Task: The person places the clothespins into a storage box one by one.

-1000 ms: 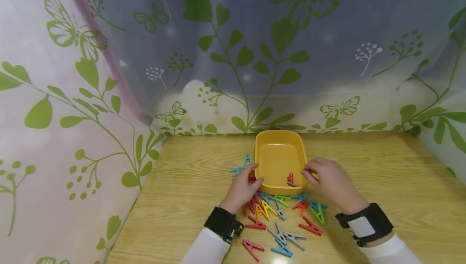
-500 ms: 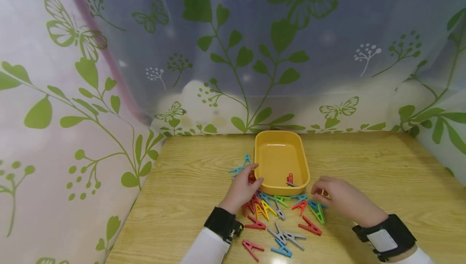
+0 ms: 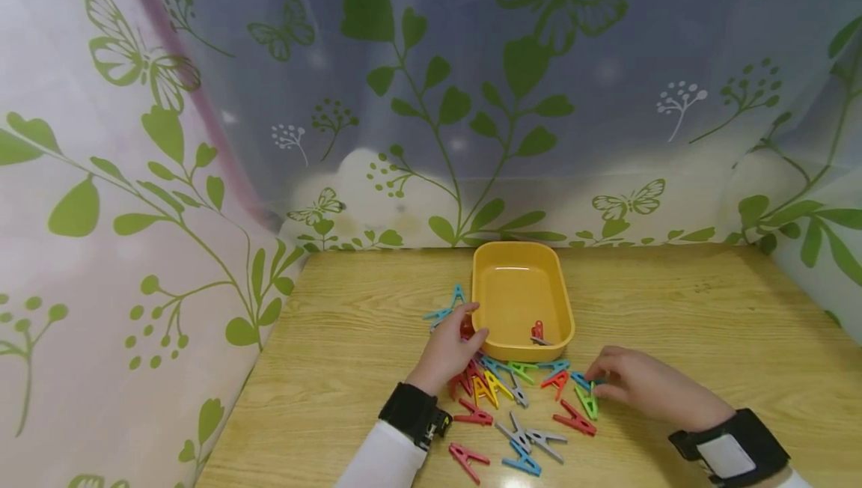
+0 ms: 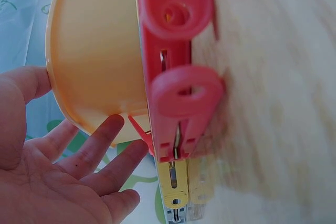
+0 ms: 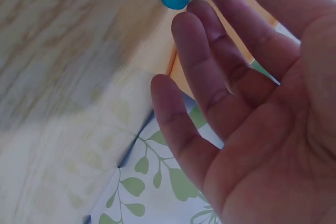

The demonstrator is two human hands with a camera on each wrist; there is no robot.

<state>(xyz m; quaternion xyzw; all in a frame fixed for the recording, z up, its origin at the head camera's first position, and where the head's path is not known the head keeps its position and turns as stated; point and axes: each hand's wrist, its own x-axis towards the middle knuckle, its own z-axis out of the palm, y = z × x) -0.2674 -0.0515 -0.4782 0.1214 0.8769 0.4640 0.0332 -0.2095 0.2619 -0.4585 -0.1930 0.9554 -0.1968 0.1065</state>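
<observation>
A yellow plastic box (image 3: pixel 521 278) stands on the wooden table with a red clothespin (image 3: pixel 537 331) and a grey piece in its near right corner. My left hand (image 3: pixel 447 346) rests at the box's left side, loosely spread fingers (image 4: pixel 107 129) touching its wall. Red clothespins (image 4: pixel 184 98) lie close by that hand. My right hand (image 3: pixel 636 383) is low at the right, at a green clothespin (image 3: pixel 586 402) and a blue clothespin (image 3: pixel 579 379). The right wrist view has its fingers extended, the forefinger touching the green clothespin and the thumb apart from it.
Several loose clothespins lie before the box, among them a yellow one (image 3: pixel 497 389), red ones (image 3: pixel 468 462) and grey ones (image 3: pixel 545 443). Light blue clothespins (image 3: pixel 441 314) lie left of the box. A patterned curtain (image 3: pixel 404 136) hangs behind the table (image 3: pixel 673 301).
My right hand has left the box's right rim and come down and to the right, to the green and blue clothespins. My left hand has stayed at the box.
</observation>
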